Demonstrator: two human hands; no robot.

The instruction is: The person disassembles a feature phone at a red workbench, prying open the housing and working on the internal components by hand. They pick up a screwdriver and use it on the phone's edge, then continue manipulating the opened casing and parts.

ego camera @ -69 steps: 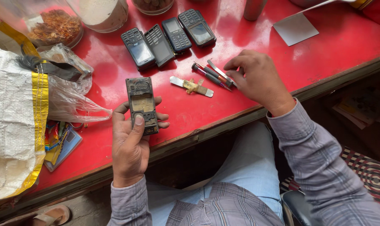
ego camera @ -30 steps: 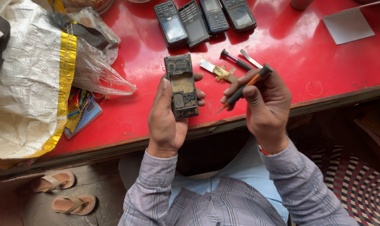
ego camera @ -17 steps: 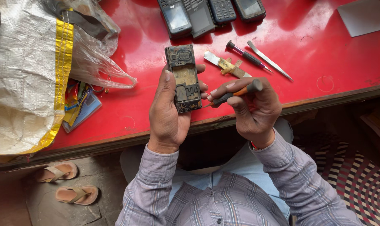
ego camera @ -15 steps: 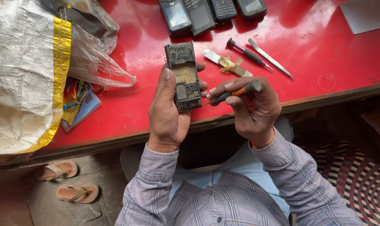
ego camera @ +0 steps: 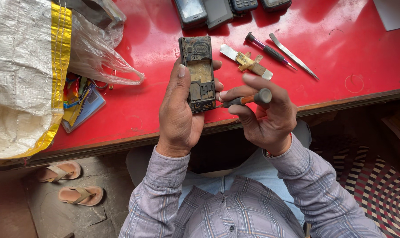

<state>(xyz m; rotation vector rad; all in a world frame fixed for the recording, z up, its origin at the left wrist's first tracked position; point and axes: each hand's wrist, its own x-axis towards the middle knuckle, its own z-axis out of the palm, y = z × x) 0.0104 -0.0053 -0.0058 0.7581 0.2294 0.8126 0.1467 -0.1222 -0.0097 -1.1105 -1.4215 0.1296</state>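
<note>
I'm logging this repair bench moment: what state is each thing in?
Opened phone: back cover off, insides exposed, held upright in left hand.
Screwdriver: gripped by right hand, tip at the phone's lower edge.
Second screwdriver: lying loose on table.
Tweezers: lying closed.
Plastic bag: crumpled, open.

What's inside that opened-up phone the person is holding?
The opened phone shows a grimy circuit board with a brassy patch and dark parts. The left hand covers its back, and the screwdriver tip meets its lower edge.

Screwdriver [ego camera: 244, 98] tip now seemingly against the opened phone [ego camera: 198, 72], right hand [ego camera: 266, 117] closer.
</note>
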